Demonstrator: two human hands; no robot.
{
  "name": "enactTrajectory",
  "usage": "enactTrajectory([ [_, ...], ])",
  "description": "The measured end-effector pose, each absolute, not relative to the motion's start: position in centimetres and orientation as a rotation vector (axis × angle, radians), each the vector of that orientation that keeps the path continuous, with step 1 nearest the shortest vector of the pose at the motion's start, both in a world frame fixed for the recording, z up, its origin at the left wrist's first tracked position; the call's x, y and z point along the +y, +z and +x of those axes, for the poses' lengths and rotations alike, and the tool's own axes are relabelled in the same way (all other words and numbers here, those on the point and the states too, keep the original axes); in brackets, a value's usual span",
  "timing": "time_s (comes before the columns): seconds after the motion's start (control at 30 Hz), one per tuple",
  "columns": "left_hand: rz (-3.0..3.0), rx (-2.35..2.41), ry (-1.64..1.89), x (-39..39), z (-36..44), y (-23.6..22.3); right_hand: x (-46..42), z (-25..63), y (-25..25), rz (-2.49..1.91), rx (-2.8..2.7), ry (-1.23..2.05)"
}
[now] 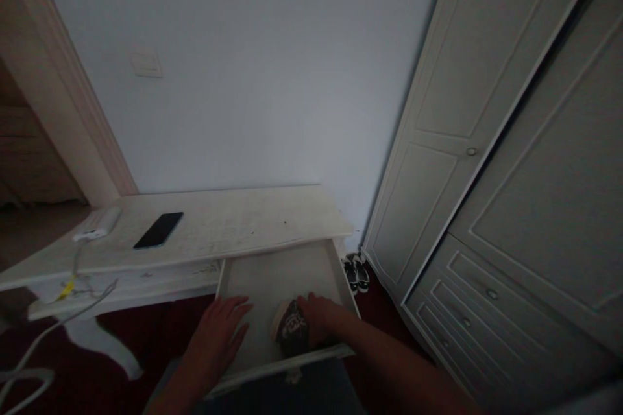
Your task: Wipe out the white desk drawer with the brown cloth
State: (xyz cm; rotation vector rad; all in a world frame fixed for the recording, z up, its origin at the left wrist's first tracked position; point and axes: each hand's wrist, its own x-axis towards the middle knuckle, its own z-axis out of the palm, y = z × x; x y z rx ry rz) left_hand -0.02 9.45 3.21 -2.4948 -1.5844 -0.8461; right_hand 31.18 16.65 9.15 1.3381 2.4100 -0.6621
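Observation:
A pulled-out drawer (pixel 248 356) of the white table lies between my two hands. In its right front part sits a dark item (pixel 293 327) with a white print and a beige edge, perhaps cloth; its exact kind is unclear. My right hand (pixel 318 318) reaches into the drawer and closes on the right side of this item, hiding part of it. Over the drawer's left wall hovers my left hand (pixel 221 331), its fingers spread and holding nothing. Whether it touches the wall cannot be made out.
On the white table (pixel 233 214) lie a dark phone (pixel 159 230) and a white power strip (pixel 97 224) with a cable (pixel 53 331) hanging down. Black-and-white sneakers (pixel 357 272) stand on the floor beside the table. A white wardrobe (pixel 438 110) rises at right.

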Motion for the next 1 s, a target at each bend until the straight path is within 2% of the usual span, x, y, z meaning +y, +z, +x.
enactTrajectory([
  [0.17, -2.455, -1.678, -0.909, 8.2, -2.7, 0.9, 19.9, 30.7, 11.6, 1.380, 2.563, -0.811],
  [0.23, -2.502, -1.832, -0.972, 8.0, -1.7, 1.6, 20.7, 30.8, 12.9, 1.540, 2.690, -1.166],
  [0.3, -2.490, -2.018, -1.158, 8.1, 0.4, 3.3, 20.8, 30.7, 13.7, 1.608, 2.677, -1.829],
  [0.37, -2.363, -2.241, -1.572, 8.5, 3.2, 5.7, 20.2, 30.0, 13.9, 1.542, 2.441, -2.502],
  [0.4, -2.358, -2.350, -1.809, 8.9, 4.8, 6.9, 19.6, 29.5, 13.8, 1.501, 2.307, -2.734],
  [0.47, -2.262, -2.477, -2.335, 9.9, 7.4, 8.8, 18.6, 28.4, 13.4, 1.448, 2.108, -2.980],
  [0.53, -2.028, -2.589, -2.723, 10.8, 9.1, 9.8, 17.9, 27.6, 12.8, 1.401, 2.017, -3.064],
  [0.6, -1.803, -2.687, -2.928, 11.4, 9.9, 9.9, 17.8, 27.5, 12.3, 1.359, 2.064, -3.034],
  [0.67, -1.625, -2.744, -3.033, 11.6, 10.0, 9.4, 17.9, 27.7, 12.1, 1.352, 2.293, -2.849],
  [0.73, -1.417, -2.718, -3.162, 11.7, 10.0, 8.8, 17.9, 28.2, 12.0, 1.421, 2.669, -2.469],
  [0.87, -1.149, -2.506, -3.434, 11.8, 10.3, 9.1, 17.1, 28.3, 11.5, 1.508, 3.229, -1.491],
  [0.93, -1.300, -2.445, -3.510, 11.9, 10.3, 9.8, 16.4, 28.0, 10.7, 1.377, 3.283, -1.179],
  [1.0, -1.511, -2.418, -3.553, 11.8, 9.9, 10.3, 15.9, 27.7, 9.8, 1.237, 3.287, -1.018],
])
